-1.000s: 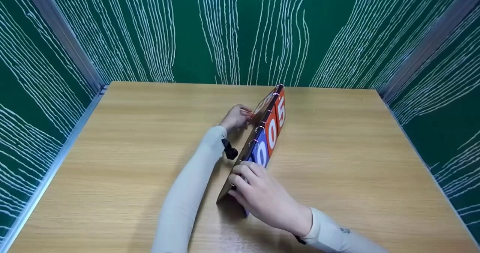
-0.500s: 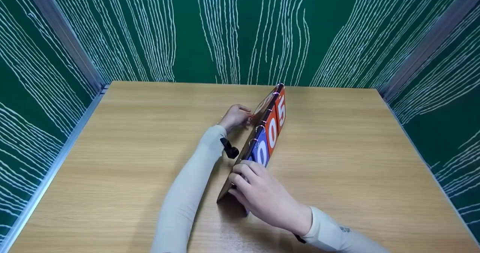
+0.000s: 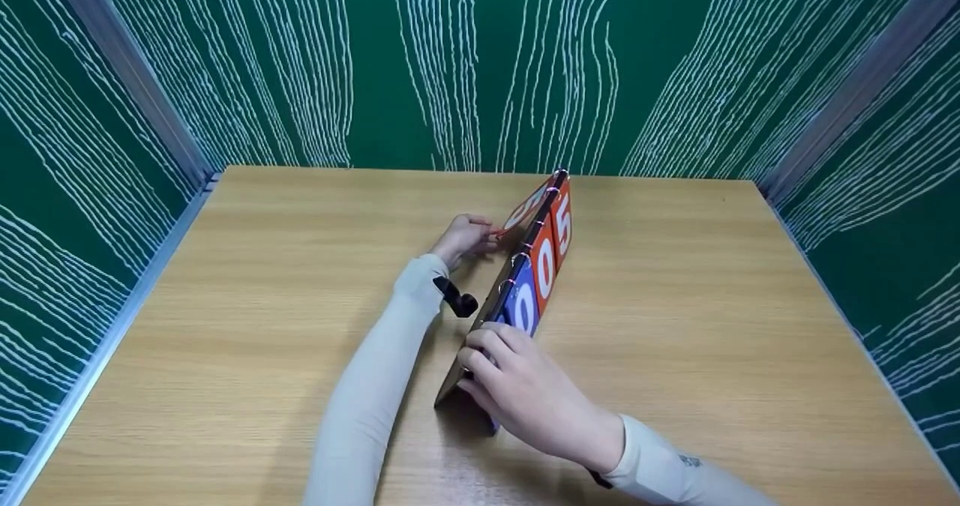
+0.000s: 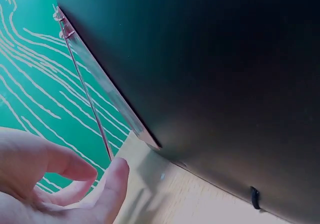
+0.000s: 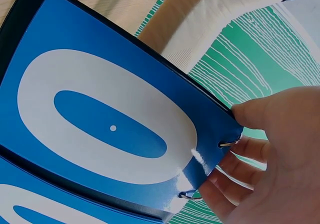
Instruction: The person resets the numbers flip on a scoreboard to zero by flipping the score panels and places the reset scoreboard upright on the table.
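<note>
A flip scoreboard stands like a tent on the table, running away from me. Its right face shows red cards reading 0 and 5 and a blue 0 nearer me. At the far left side my left hand pinches the lower edge of a red number card, which hangs swung out from the board. In the left wrist view that card appears edge-on, apart from the black backing. My right hand grips the near top end. Its thumb and fingers hold the corner by the rings above a blue 0 card.
The wooden table extends on both sides of the scoreboard. Green walls with white wavy lines enclose its back and sides. A black wrist camera sits on the left sleeve, close to the board.
My left hand has moved slightly left and towards me, swinging the red card farther out from the board. The right hand and the scoreboard stay in place.
</note>
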Demonstrator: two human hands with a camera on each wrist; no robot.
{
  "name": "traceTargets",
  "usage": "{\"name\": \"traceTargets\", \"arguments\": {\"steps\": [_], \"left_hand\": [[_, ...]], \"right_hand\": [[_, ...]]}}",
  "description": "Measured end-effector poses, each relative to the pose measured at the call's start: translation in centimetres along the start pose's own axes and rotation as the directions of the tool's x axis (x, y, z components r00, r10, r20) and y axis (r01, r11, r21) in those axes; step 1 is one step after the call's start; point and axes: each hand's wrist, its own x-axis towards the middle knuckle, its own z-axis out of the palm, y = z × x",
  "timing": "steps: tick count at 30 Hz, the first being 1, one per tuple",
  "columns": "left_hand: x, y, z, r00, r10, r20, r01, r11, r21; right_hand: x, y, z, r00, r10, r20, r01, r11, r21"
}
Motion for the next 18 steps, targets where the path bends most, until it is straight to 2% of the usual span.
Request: {"name": "traceTargets", "arguments": {"steps": [3, 7, 14, 18], "left_hand": [[0.04, -0.08, -0.14, 1.0, -0.014, 0.008, 0.014, 0.999, -0.03], [0.02, -0.38, -0.41, 0.999, -0.038, 0.031, 0.042, 0.99, -0.136], [-0.02, -0.48, -0.42, 0.989, -0.121, 0.085, 0.142, 0.943, -0.302], [-0.1, -0.39, -0.4, 0.984, -0.149, 0.101, 0.174, 0.935, -0.308]], "right_hand": [[0.0, -0.02, -0.13, 1.0, 0.005, 0.015, -0.005, 1.0, -0.001], [-0.03, -0.04, -0.16, 1.0, 0.01, 0.023, -0.01, 1.0, 0.007], [0.02, -0.07, -0.18, 1.0, 0.014, 0.016, -0.014, 1.0, 0.008], [0.03, -0.08, -0.19, 1.0, 0.009, 0.0, -0.009, 1.0, 0.013]]}}
